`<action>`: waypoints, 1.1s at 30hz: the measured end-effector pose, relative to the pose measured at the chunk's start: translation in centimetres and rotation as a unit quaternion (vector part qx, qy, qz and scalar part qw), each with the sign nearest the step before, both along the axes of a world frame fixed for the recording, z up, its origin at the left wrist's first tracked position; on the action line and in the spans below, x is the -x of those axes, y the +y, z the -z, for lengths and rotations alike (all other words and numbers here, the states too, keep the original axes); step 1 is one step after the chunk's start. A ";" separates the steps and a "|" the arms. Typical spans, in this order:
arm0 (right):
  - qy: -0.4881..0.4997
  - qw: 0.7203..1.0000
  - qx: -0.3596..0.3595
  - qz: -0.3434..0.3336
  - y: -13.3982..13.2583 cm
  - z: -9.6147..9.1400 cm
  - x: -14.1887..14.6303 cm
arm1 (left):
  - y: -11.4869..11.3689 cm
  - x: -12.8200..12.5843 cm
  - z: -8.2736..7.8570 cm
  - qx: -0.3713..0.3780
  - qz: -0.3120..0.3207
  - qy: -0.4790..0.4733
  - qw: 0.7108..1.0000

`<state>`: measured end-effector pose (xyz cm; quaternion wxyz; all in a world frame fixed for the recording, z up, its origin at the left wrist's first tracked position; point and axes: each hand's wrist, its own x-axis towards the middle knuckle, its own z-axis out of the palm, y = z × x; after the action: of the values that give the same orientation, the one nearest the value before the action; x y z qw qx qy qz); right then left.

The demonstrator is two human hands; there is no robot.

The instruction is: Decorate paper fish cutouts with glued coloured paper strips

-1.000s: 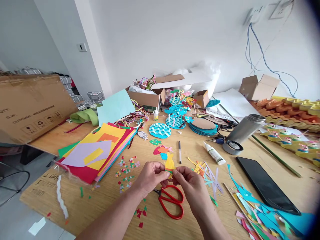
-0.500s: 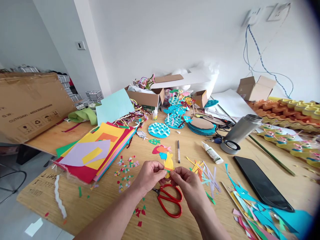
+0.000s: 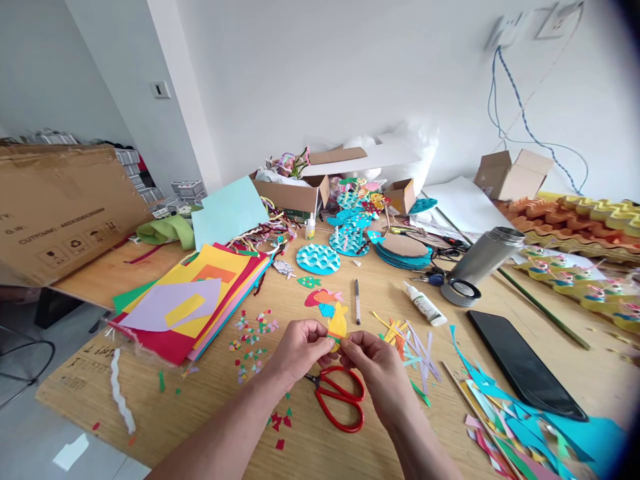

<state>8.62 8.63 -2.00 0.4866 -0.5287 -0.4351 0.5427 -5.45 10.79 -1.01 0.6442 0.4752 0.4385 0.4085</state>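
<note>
Between both hands is a yellow paper fish [image 3: 338, 321], its tail pointing away from me and a narrow orange and green band across its body. My left hand [image 3: 302, 347] pinches its left edge between thumb and fingers. On the other edge, my right hand [image 3: 373, 357] grips it the same way. Red-handled scissors [image 3: 340, 399] lie on the table just below the hands, their blades partly under my left hand. Red, orange and blue paper fish [image 3: 323, 300] lie just beyond, with a green paper fish [image 3: 309, 282] farther back.
Small paper bits [image 3: 253, 340] are scattered left of my hands, beside stacked coloured paper [image 3: 200, 300]. Rightward lie paper strips [image 3: 415, 353], a glue bottle [image 3: 425, 305], a black phone [image 3: 525, 363] and a steel flask [image 3: 487, 257]. A pen [image 3: 357, 301] lies ahead, near a blue wavy disc [image 3: 318, 259].
The yellow fish has tilted slightly to the right in my fingers. Both hands keep their grip, in nearly the same place.
</note>
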 end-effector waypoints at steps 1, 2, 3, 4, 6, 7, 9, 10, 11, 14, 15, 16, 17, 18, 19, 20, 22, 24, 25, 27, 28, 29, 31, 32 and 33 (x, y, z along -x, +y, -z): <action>0.000 1.000 -0.002 -0.003 0.0 -0.1 0.0 | 0.0 0.1 0.0 0.000 -0.005 -0.005 1.000; -0.003 1.000 -0.006 -0.006 0.0 -0.3 -0.2 | 0.1 0.1 -0.1 -0.003 -0.013 -0.009 1.000; -0.014 1.000 -0.011 -0.004 0.1 -0.4 -0.3 | 0.2 0.3 -0.1 -0.007 -0.026 -0.014 1.000; -0.034 0.999 -0.018 0.005 0.2 -0.4 -0.5 | 0.4 0.4 -0.2 -0.013 -0.043 -0.019 0.999; -0.108 0.992 -0.045 0.040 0.3 -0.3 -0.9 | 0.6 0.8 -0.3 -0.011 -0.077 -0.039 0.996; -0.158 0.984 -0.067 0.056 0.4 -0.2 -1.1 | 0.7 1.0 -0.4 -0.005 -0.088 -0.050 0.995; -0.267 0.953 -0.125 0.067 0.6 0.3 -1.2 | 0.9 1.2 -0.6 0.006 -0.097 -0.068 0.993; -0.318 0.933 -0.158 0.058 0.7 0.6 -1.1 | 1.0 1.3 -0.6 0.007 -0.098 -0.072 0.993; -0.364 0.911 -0.190 0.041 0.8 0.8 -1.0 | 1.0 1.3 -0.6 0.006 -0.098 -0.073 0.992; -0.469 0.849 -0.241 -0.022 0.9 1.5 -0.7 | 0.9 1.2 -0.5 -0.002 -0.094 -0.071 0.993; -0.494 0.834 -0.243 -0.037 1.0 1.6 -0.6 | 0.9 1.1 -0.5 -0.005 -0.090 -0.070 0.993; -0.513 0.822 -0.242 -0.049 1.0 1.7 -0.6 | 0.9 1.1 -0.4 -0.009 -0.086 -0.069 0.994; -0.529 0.813 -0.238 -0.058 1.1 1.8 -0.5 | 0.8 1.0 -0.3 -0.012 -0.082 -0.067 0.994; -0.542 0.805 -0.234 -0.064 1.1 1.8 -0.5 | 0.9 1.0 -0.3 -0.015 -0.079 -0.065 0.995; -0.552 0.799 -0.229 -0.068 1.2 1.8 -0.5 | 0.9 1.0 -0.2 -0.017 -0.078 -0.062 0.995; -0.561 0.793 -0.226 -0.070 1.2 1.8 -0.5 | 0.9 1.0 -0.1 -0.018 -0.078 -0.059 0.995; -0.574 0.786 -0.219 -0.073 1.3 1.8 -0.5 | 1.1 1.0 0.0 -0.017 -0.080 -0.048 0.995; -0.577 0.784 -0.215 -0.074 1.2 1.9 -0.5 | 1.2 1.1 0.2 -0.014 -0.086 -0.035 0.996; -0.576 0.786 -0.214 -0.075 1.2 1.9 -0.5 | 1.3 1.1 0.2 -0.014 -0.088 -0.030 0.996; -0.570 0.790 -0.210 -0.075 1.3 2.0 -0.7 | 1.3 1.1 0.3 -0.013 -0.088 -0.026 0.996; -0.567 0.793 -0.209 -0.075 1.3 2.1 -0.9 | 1.2 1.2 0.2 -0.012 -0.087 -0.026 0.996; -0.565 0.795 -0.207 -0.075 1.3 2.1 -1.1 | 1.2 1.2 0.2 -0.009 -0.087 -0.028 0.996; -0.561 0.799 -0.204 -0.074 1.4 2.2 -1.5 | 1.1 1.2 0.1 0.000 -0.091 -0.036 0.995; -0.561 0.799 -0.203 -0.073 1.5 2.2 -1.7 | 1.1 1.2 0.0 0.006 -0.093 -0.040 0.995; -0.562 0.799 -0.203 -0.070 1.5 2.2 -1.8 | 1.1 1.2 0.0 0.011 -0.094 -0.045 0.994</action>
<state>10.44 10.15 -4.23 0.2131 -0.5979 -0.7683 0.0824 -6.67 11.91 -0.97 0.6269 0.4059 0.4562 0.4839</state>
